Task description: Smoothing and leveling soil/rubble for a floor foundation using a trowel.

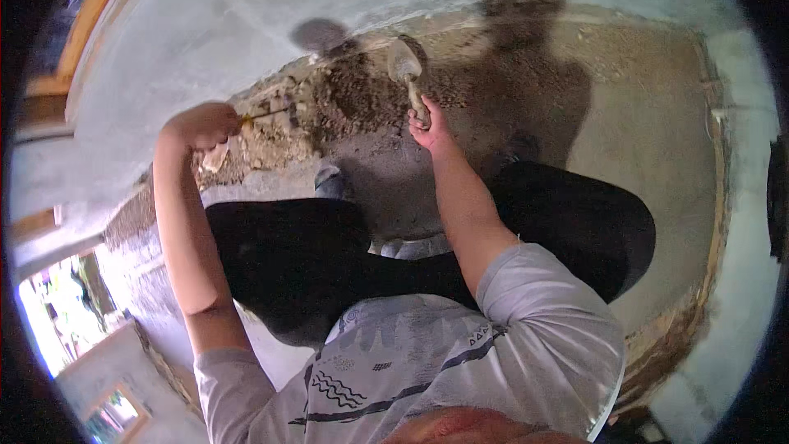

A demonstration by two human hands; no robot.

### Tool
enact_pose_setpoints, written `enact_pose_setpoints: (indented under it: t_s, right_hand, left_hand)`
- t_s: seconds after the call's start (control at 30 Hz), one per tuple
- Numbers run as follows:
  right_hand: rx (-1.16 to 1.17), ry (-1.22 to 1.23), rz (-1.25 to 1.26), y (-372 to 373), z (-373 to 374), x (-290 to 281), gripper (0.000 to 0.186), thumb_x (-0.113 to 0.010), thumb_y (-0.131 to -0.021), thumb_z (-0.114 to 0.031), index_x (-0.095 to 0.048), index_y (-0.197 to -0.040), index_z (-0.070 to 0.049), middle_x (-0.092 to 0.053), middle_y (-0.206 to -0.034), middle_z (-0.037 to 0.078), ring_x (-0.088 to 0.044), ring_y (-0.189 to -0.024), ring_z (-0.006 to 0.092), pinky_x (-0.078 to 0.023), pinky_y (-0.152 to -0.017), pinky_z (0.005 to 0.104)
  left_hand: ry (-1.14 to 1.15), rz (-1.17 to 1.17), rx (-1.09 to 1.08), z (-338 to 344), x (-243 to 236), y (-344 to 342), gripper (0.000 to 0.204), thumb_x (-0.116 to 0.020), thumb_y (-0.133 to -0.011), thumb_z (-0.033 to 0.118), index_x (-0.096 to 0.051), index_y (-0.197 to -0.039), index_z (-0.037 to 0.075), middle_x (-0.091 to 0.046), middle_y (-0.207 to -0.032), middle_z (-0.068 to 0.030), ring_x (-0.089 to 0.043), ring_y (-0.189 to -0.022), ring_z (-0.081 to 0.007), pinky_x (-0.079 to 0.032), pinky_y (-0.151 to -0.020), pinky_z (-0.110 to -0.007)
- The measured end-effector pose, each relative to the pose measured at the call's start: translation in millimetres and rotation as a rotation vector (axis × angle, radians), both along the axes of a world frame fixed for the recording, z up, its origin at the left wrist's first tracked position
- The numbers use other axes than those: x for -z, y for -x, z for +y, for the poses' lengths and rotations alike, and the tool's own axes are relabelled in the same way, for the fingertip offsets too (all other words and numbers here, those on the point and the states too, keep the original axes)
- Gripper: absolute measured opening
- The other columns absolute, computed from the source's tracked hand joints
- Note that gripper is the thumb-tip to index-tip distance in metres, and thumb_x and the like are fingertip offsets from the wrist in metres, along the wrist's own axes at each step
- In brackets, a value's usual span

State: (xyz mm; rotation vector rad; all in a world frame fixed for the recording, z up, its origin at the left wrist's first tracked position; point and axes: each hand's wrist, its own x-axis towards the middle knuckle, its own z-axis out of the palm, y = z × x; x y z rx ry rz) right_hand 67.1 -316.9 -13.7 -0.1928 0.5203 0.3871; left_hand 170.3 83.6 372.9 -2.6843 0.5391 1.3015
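Note:
My left hand (203,126) is closed on a yellow-handled tool (246,119) with a thin dark shaft, reaching into rubble and pale, crumbly lumps (279,111) along the foot of the wall. My right hand (427,125) grips the handle of a metal trowel (404,62), whose broad blade, coated pale, rests on or just above loose brown soil (362,94). The lower edge of the left tool's working end is hard to make out against the rubble.
The grey plastered wall (214,25) runs along the trench of dirt. A smooth grey floor (662,181) extends right to a rough edge. My bent legs and shoe (333,181) frame the work area. Orange-framed openings (78,41) and a bright doorway (62,312) are at left.

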Motion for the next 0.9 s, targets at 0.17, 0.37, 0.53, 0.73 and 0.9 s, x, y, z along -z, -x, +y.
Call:
enact_pose_setpoints:
  t_s: [0.17,0.37,0.53,0.73,0.9]
  right_hand:
    - [-0.088,0.151,0.002,-10,7,-1,0.035,-0.068,-0.094,-0.038,-0.057,-0.111,-0.01,-0.061,-0.079,0.011,-0.054,-0.056,0.0164,-0.038,-0.044,0.027]
    - [-0.03,1.321,-0.008,-37,37,-1,0.05,-0.069,-0.092,-0.051,-0.067,-0.121,-0.01,-0.065,-0.077,0.007,-0.062,-0.059,0.0178,-0.05,-0.05,0.0326]
    - [-0.238,2.037,-0.035,-41,45,39,0.066,-0.064,-0.094,-0.046,-0.052,-0.146,-0.007,-0.06,-0.137,0.026,-0.057,-0.127,0.04,-0.046,-0.104,0.0479]
    - [-0.579,1.997,-0.196,-14,105,15,0.071,-0.062,-0.095,-0.043,-0.045,-0.15,-0.002,-0.056,-0.14,0.028,-0.055,-0.129,0.0413,-0.046,-0.105,0.0461]
    - [0.232,1.816,-0.179,-34,111,16,0.035,-0.072,-0.09,-0.021,-0.069,-0.118,0.0,-0.073,-0.111,0.02,-0.069,-0.102,0.0335,-0.052,-0.09,0.0432]
  left_hand:
    - [0.011,-0.089,-0.436,-10,-52,20,0.025,-0.059,-0.093,0.022,-0.068,-0.105,0.002,-0.067,-0.092,-0.0096,-0.063,-0.076,-0.02,-0.053,-0.065,-0.039]
    - [-0.031,-0.312,-0.659,61,-66,64,0.036,-0.06,-0.095,0.035,-0.067,-0.097,0.0,-0.064,-0.074,-0.0062,-0.057,-0.061,-0.0156,-0.048,-0.055,-0.035]
    - [-0.017,-0.246,-0.544,96,-41,64,0.034,-0.058,-0.095,0.027,-0.068,-0.079,-0.002,-0.064,-0.062,-0.0092,-0.059,-0.054,-0.0212,-0.048,-0.055,-0.038]
    - [-0.201,-0.089,-0.394,76,-6,70,0.041,-0.056,-0.099,0.033,-0.07,-0.078,0.001,-0.065,-0.064,-0.0065,-0.055,-0.051,-0.0175,-0.046,-0.051,-0.038]
    - [-0.215,-0.053,-0.24,17,-18,112,0.032,-0.053,-0.091,0.021,-0.075,-0.098,-0.001,-0.073,-0.105,-0.0219,-0.072,-0.095,-0.0345,-0.056,-0.085,-0.048]
